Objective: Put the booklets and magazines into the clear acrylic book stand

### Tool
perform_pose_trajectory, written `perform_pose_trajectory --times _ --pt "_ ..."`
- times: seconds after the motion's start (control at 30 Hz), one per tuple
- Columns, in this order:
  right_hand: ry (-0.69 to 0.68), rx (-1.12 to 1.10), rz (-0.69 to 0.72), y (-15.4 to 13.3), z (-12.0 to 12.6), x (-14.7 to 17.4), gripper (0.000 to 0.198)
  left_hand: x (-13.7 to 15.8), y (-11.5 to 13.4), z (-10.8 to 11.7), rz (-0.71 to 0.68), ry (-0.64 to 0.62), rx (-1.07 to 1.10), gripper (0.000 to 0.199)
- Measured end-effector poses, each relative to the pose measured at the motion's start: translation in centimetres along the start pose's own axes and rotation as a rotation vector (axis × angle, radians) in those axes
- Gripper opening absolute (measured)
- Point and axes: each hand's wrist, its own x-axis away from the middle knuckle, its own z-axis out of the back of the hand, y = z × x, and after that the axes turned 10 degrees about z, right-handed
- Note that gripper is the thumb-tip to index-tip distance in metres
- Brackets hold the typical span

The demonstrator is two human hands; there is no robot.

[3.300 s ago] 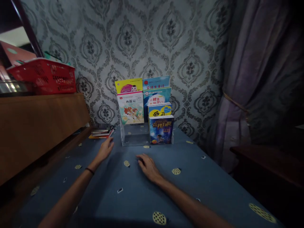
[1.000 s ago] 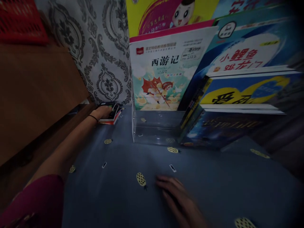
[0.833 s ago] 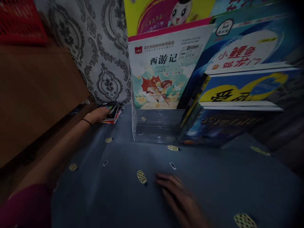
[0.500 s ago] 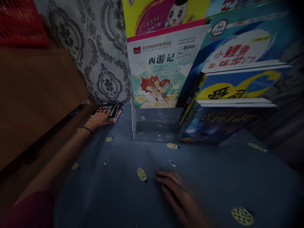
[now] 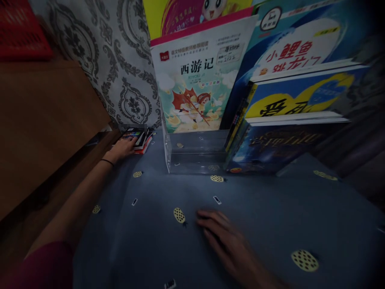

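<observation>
My left hand (image 5: 122, 148) is stretched out to the far left, its fingers lying over the top of a small stack of books (image 5: 140, 138). The top book has a dark cover, and a red-orange one (image 5: 143, 149) shows beneath. The left thumb cannot be made out. My right hand (image 5: 224, 237) is on or just above the blue tablecloth (image 5: 162, 257), fingers loosely extended with nothing in them. Ahead of it stands a clear acrylic book rack (image 5: 195, 160). A white and green picture book (image 5: 195, 88) with a red-caped figure stands upright in it.
More books stand in the rack at right: a teal one (image 5: 288, 48), a blue and yellow one (image 5: 300, 96) and a dark blue one (image 5: 279, 144). A brown wooden cabinet (image 5: 45, 128) borders the left side, with a red basket (image 5: 24, 32) on top. Patterned wallpaper (image 5: 132, 72) is behind.
The view has shifted slightly, so the rack and books sit a little higher and further left. My left hand stays at the stack, and my right hand has hardly moved.
</observation>
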Motion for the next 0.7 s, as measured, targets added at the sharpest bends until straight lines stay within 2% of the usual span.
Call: perform_pose_trajectory --times 0.17,0.4,0.7 --pt "0.009 0.007 0.003 0.1 -0.1 0.1 0.029 0.0 2.0 -0.7 0.066 0.011 -0.074 0.056" --pt "-0.011 0.005 -0.002 -0.2 0.2 -0.2 0.029 -1.6 4.3 -0.7 0.009 0.043 -0.148 0.055" --pt "0.032 0.008 0.022 -0.2 -0.1 -0.1 0.029 -3.2 6.3 -0.1 0.023 0.017 -0.154 0.061"
